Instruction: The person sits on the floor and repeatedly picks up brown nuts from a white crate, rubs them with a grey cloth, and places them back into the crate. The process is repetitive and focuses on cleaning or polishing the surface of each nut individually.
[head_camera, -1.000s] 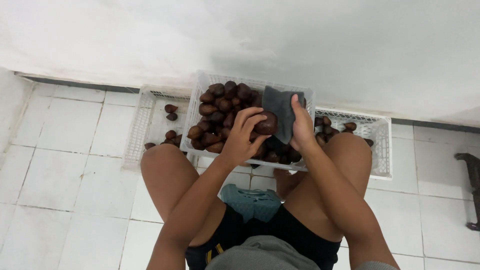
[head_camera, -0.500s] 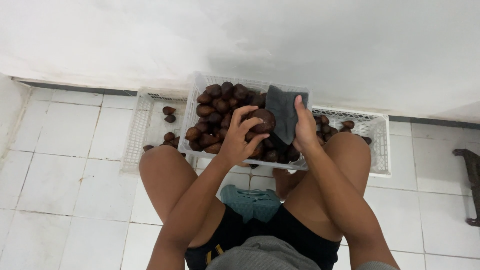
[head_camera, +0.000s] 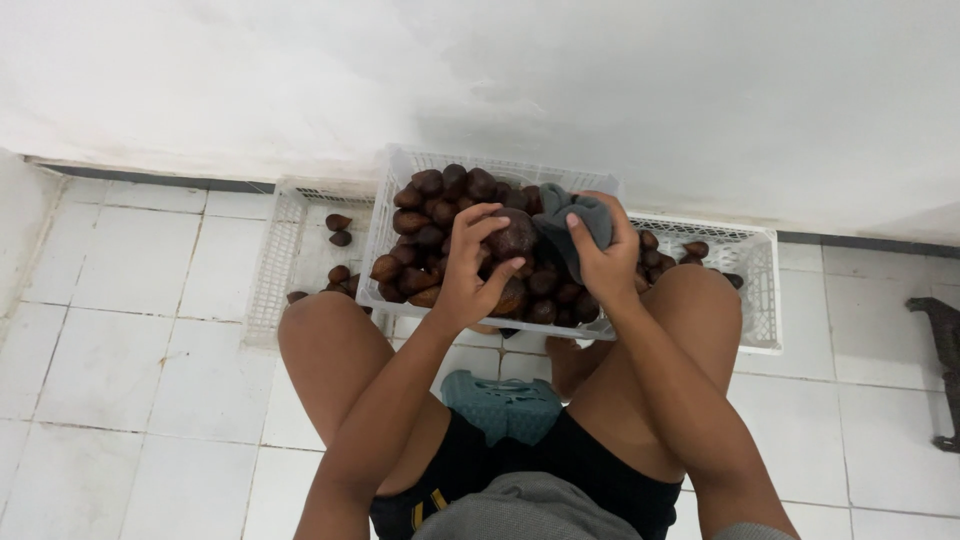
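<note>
The left hand (head_camera: 468, 268) has a closed grip on one dark brown fruit (head_camera: 515, 235), lifted just above the heaped white crate (head_camera: 400, 165). The right hand (head_camera: 605, 262) is clenched on a grey cloth (head_camera: 570, 215), which has bunched up and drawn in against the fruit since a second ago, when it lay flatter on the pile. Side crates (head_camera: 290, 200) flank it on the tiled floor (head_camera: 150, 300).
</note>
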